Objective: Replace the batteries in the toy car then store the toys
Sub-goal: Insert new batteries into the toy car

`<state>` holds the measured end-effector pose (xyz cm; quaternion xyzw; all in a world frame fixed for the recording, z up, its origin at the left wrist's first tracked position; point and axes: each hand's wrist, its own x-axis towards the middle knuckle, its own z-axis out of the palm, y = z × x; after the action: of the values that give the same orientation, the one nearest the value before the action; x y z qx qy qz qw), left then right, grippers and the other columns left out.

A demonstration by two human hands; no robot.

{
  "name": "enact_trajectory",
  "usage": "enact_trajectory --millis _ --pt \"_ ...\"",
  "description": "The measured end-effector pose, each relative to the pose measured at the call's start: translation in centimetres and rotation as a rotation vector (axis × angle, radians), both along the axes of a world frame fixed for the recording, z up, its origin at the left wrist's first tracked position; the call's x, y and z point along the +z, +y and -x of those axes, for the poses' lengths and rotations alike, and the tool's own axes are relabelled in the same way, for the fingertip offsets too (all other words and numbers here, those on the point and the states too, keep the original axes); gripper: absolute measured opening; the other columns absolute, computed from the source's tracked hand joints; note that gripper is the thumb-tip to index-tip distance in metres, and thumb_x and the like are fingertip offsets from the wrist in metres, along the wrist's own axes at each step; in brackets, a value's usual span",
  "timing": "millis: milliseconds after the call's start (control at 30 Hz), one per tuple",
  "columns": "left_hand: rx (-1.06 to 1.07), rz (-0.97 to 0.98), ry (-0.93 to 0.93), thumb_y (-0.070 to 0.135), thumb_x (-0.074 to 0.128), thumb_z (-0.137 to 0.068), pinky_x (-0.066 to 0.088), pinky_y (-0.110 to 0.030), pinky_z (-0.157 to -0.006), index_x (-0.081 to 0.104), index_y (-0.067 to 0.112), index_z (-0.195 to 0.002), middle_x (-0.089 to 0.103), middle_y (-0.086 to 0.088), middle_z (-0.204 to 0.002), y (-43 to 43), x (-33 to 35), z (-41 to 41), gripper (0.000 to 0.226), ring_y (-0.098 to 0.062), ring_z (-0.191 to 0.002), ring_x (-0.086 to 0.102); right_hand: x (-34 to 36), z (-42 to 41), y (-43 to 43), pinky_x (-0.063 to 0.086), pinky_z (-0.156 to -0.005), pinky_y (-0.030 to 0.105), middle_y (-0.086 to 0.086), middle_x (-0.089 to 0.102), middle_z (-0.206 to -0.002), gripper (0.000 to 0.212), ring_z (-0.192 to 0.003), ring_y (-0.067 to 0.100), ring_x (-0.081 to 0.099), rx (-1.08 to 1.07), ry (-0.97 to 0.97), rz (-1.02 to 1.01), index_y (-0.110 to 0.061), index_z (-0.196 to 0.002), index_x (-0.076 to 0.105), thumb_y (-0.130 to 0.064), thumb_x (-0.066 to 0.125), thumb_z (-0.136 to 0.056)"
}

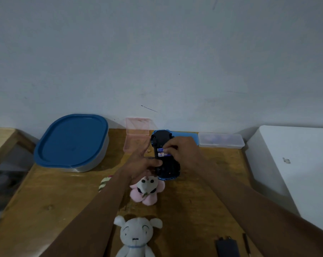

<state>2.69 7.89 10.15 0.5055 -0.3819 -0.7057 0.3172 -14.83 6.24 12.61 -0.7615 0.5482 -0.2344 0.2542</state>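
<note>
Wooden table point(64, 210): left hand point(144, 162) clamps the light, rigid toy car point(166, 156); right hand point(182, 151) fingers pinch a small, slippery battery point(161, 150).

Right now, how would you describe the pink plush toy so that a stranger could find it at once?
Start at the wooden table and find the upturned toy car that both hands work on. Just nearer than it lies the pink plush toy. Unlike the white plush toy at the near edge, it has pink petals around its pale face.
</note>
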Motion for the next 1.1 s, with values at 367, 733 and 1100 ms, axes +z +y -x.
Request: enact_trajectory --millis 367,733,1100 --pt "0.104 -0.054 0.094 -0.02 0.059 -0.081 0.059 -0.05 -0.073 0.035 0.035 -0.145 0.073 -0.02 -0.103 -2.7 -2.9 -0.5 0.087 -0.035 -0.094 0.071 -6.5 3.4 -2.2 0.046 -0.077 0.029 0.007 0.068 -0.104 0.021 -0.094 0.024 0.062 -0.246 0.228 -0.144 -0.015 -0.107 0.07 -0.014 0.054 -0.092" --pt "0.095 -0.072 0.157 -0.02 0.057 -0.082 0.057 -0.055 -0.08 0.048 0.033 -0.132 0.069 -0.027 -0.11 -3.3 -4.3 -0.3 0.073 -0.041 -0.101 0.068 -9.2 2.4 -3.9 0.045 -0.086 0.031 0.005 0.066 -0.113 0.019 -0.102 0.024 0.06 -0.165 0.376 -0.117 -0.018 -0.107 0.065 -0.016 0.054 -0.092" --pt "0.118 -0.072 0.102 -0.018 0.059 -0.082 0.057 -0.052 -0.078 0.034 0.039 -0.143 0.071 -0.023 -0.108 -2.0 -2.6 0.3 0.088 -0.04 -0.099 0.068 -4.9 3.3 -1.6 0.045 -0.078 0.022 0.007 0.066 -0.111 0.036 -0.092 0.019 0.064 -0.371 -0.058 -0.134 -0.018 -0.13 0.055 -0.016 0.052 -0.095"
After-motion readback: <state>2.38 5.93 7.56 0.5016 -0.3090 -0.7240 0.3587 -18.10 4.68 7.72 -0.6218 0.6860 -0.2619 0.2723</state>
